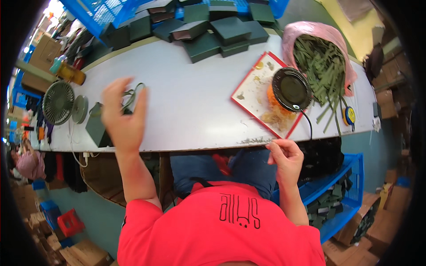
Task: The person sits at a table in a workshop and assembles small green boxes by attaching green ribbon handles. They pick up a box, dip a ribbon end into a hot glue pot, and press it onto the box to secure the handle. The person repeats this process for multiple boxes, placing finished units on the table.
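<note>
My left hand (124, 116) is over the left part of the white table, somewhat blurred, with thumb and fingers apart and nothing visible between them. Right beside it, partly hidden, are a thin dark green loop (141, 85) and a dark green box (96, 128). My right hand (287, 158) is at the table's front edge, thumb and fingertips pinched together; whatever they hold, if anything, is too small to make out. Beyond it a round black pot (291, 88) with a cord and an orange base rests on a stained white board (248, 95) with red edges.
Dark green boxes (230, 32) are piled at the back before a blue crate (100, 15). A pink bag (295, 31) of green ribbon strips (319, 60) lies at the right, near a yellow-blue tape roll (349, 115). A fan (58, 103) stands left. Below right is a blue crate (355, 177).
</note>
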Available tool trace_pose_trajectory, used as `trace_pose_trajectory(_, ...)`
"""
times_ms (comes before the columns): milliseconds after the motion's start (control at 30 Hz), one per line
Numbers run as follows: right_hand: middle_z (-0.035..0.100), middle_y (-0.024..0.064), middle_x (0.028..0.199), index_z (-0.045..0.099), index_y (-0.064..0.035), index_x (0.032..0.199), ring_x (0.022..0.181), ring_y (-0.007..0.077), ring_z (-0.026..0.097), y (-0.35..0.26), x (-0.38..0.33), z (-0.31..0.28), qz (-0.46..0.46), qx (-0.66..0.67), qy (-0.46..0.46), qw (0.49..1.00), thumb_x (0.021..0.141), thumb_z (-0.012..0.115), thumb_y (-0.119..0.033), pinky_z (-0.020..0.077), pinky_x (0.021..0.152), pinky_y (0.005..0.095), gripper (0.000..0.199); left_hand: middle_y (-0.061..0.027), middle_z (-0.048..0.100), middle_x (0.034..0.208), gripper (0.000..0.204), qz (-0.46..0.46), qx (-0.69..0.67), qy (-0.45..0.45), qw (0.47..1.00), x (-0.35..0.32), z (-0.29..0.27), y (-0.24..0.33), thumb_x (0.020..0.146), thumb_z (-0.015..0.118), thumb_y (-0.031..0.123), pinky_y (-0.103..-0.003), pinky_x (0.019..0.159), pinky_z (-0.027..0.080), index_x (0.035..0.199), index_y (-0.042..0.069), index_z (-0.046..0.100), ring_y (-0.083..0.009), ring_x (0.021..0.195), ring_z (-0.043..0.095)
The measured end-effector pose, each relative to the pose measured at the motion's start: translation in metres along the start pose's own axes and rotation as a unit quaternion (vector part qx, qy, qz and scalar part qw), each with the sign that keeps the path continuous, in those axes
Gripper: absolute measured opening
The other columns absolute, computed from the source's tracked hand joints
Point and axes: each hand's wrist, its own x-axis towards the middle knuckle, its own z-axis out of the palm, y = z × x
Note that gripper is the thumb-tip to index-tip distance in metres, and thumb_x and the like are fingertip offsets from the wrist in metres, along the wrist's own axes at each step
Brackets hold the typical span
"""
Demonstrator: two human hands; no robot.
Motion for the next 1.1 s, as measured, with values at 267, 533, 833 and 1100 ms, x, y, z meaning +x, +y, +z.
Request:
trace_pose_trajectory(267, 0.072, 0.0167, 0.101, 0.064, 0.0032, 0.113, 0.057, 0.0113, 0.058, -0.004, 0.006, -0.001, -0.054, 0.137, -0.097, 0.984, 0.104, 0.053, -0.008, 0.0464, 0.052, 0.0225, 0.018, -0.0175, 0.054, 0.144, 0.049, 0.115, -0.024, -0.187, 0.975, 0.06, 0.179, -0.044, 0.092, 0.068, 0.029, -0.042, 0.108, 0.043, 0.133, 0.003, 0.06, -0.0339, 0.135, 0.049)
trace_pose_trajectory(533, 0.074, 0.0153, 0.093, 0.067, 0.0044, 0.104, 0.058, 0.0107, 0.062, -0.003, -0.001, -0.012, -0.009, 0.093, -0.054, 0.994, 0.096, 0.063, 0.0, 0.0486, 0.052, 0.0209, 0.01, -0.0149, 0.029, 0.162, 0.08, 0.12, 0.024, -0.31, 0.943, 0.013, 0.172, -0.038, 0.088, 0.07, 0.039, -0.062, 0.118, 0.021, 0.152, 0.004, 0.038, -0.0349, 0.152, 0.019)
trace_pose_trajectory(833, 0.065, 0.0103, 0.077, 0.062, -0.0019, 0.089, 0.061, 0.0135, 0.06, 0.016, 0.008, -0.014, 0.022, 0.306, -0.265, 0.914, 0.091, 0.076, -0.017, 0.0473, 0.051, 0.0237, 0.021, -0.0129, 0.062, 0.124, 0.037, 0.178, -0.096, -0.297, 0.933, -0.032, 0.068, 0.067, 0.079, 0.075, 0.011, -0.046, 0.101, 0.04, 0.114, 0.003, 0.067, -0.0344, 0.121, 0.052)
trace_pose_trajectory(1100, 0.062, 0.0057, 0.072, 0.061, -0.0046, 0.086, 0.06, 0.0101, 0.06, 0.014, 0.001, -0.017, 0.135, 0.257, -0.293, 0.911, 0.086, 0.081, -0.023, 0.0451, 0.05, 0.0211, 0.027, -0.0071, 0.066, 0.101, 0.024, 0.177, -0.389, -0.33, 0.842, -0.067, 0.073, 0.136, 0.078, 0.074, 0.0, -0.037, 0.087, 0.044, 0.101, 0.004, 0.071, -0.0274, 0.096, 0.06)
